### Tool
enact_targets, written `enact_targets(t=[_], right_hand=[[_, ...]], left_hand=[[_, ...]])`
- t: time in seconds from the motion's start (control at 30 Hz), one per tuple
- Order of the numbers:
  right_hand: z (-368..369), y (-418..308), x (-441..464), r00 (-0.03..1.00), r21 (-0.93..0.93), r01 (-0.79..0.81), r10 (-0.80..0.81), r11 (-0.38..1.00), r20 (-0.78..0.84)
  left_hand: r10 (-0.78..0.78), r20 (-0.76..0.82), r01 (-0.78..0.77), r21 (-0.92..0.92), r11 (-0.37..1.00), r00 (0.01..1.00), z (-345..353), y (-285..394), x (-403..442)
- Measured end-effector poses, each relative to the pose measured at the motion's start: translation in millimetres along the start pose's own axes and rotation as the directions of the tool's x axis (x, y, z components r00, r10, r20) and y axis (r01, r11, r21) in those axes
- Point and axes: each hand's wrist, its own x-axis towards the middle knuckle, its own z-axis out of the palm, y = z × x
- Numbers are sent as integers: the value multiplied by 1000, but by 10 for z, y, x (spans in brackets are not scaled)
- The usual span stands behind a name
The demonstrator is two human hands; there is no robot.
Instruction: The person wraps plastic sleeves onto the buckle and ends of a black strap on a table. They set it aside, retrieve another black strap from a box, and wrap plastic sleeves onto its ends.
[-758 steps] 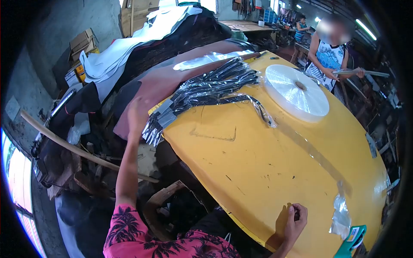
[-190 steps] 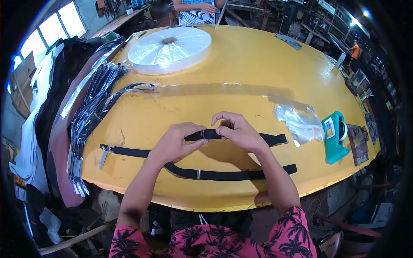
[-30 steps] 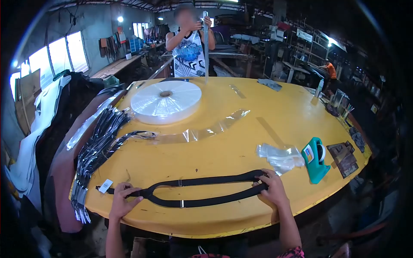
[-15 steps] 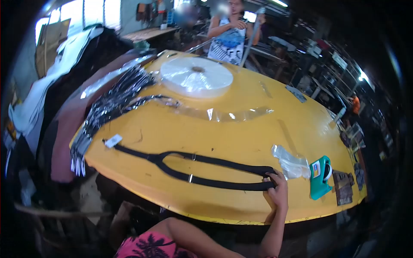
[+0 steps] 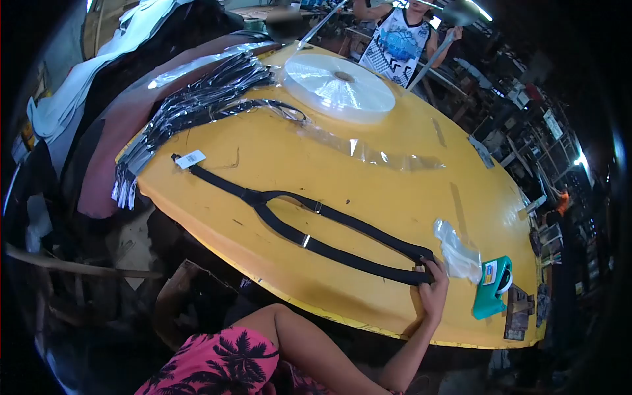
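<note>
Black elastic straps (image 5: 355, 226) lie on the yellow table (image 5: 263, 247), joined in a Y with two long branches and metal sliders. My right hand (image 5: 432, 284) is closed on the two branch ends at the right, fingertips curled over them. At the opposite end, a white tag (image 5: 191, 159) lies beside the short single strap. My left hand is out of view; my bent left arm, in a pink sleeve, shows at the bottom. Beyond the straps lies a bundle of black straps in clear plastic (image 5: 197, 99).
A large roll of clear film (image 5: 339, 89) sits at the back, with a loose film strip before it. Clear plastic pieces (image 5: 457, 253), a green tape dispenser (image 5: 492, 288) and a dark block (image 5: 519, 315) are at the right. Another person (image 5: 398, 46) stands behind the table, holding a long strip.
My left hand has let go of the strap's joined end and left view. The straps still lie spread out, with my right hand at their ends. The view has turned and tilted.
</note>
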Motion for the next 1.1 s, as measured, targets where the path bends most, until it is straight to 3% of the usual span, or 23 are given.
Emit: enact_targets(t=[0.13, 0.27, 1.0, 1.1], right_hand=[[32, 37, 18, 999, 77, -31, 29, 997, 30], [29, 14, 11, 999, -64, 44, -44, 997, -2], [49, 58, 2, 997, -27, 74, -75, 997, -10], [33, 127, 13, 998, 54, 53, -52, 997, -19]], left_hand=[[-12, -44, 11, -7, 1000, 999, 96, 23, -114], [-6, -56, 6, -1, 1000, 998, 125, 52, -165], [-12, 186, 22, -53, 998, 982, 190, 93, -172], [-3, 227, 18, -61, 998, 974, 183, 65, -118]])
